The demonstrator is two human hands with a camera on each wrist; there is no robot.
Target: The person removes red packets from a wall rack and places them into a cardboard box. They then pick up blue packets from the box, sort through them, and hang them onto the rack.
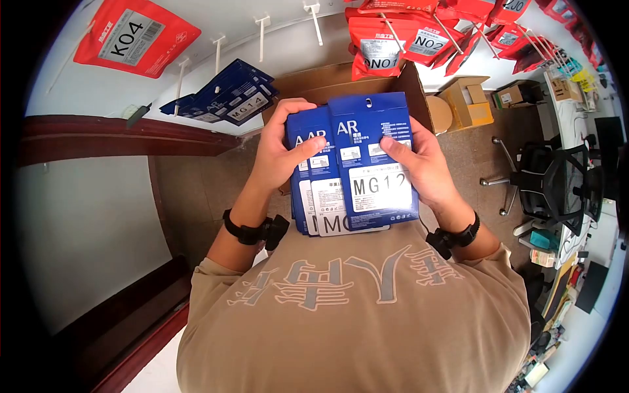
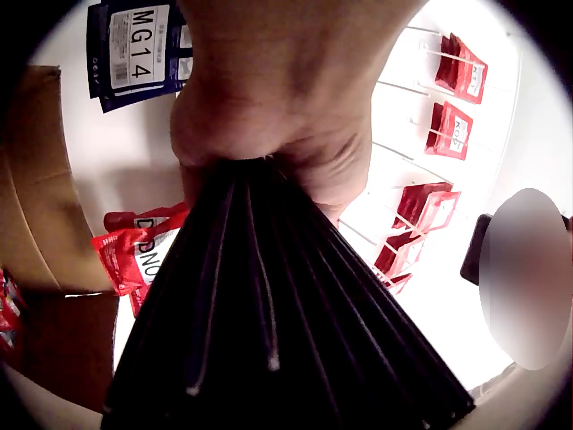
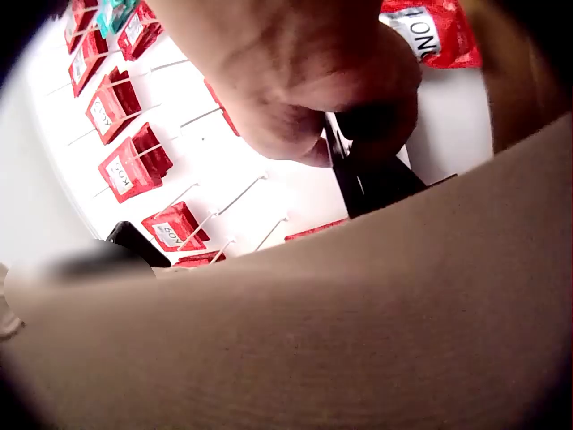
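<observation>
Several flat blue cardboard packets (image 1: 313,126) printed "AR" are fanned out in front of the chest in the head view. My left hand (image 1: 278,147) grips them at the left side, thumb across the front. At the right, my right hand (image 1: 426,167) holds the front packet labelled MG12 (image 1: 373,164), its thumb on the face and its fingers hidden behind. This packet overlaps the others. In the left wrist view the bottom edges of the packets (image 2: 277,313) spread like a fan below the hand. A dark packet edge (image 3: 380,188) shows under the fingers in the right wrist view.
Blue packets labelled MG14 (image 1: 246,105) hang on a wall hook at the left, beside a red pouch marked K04 (image 1: 131,39). Red pouches (image 1: 380,52) hang at the upper right. An open cardboard box (image 1: 341,75) stands behind the hands; an office chair (image 1: 557,177) is to the right.
</observation>
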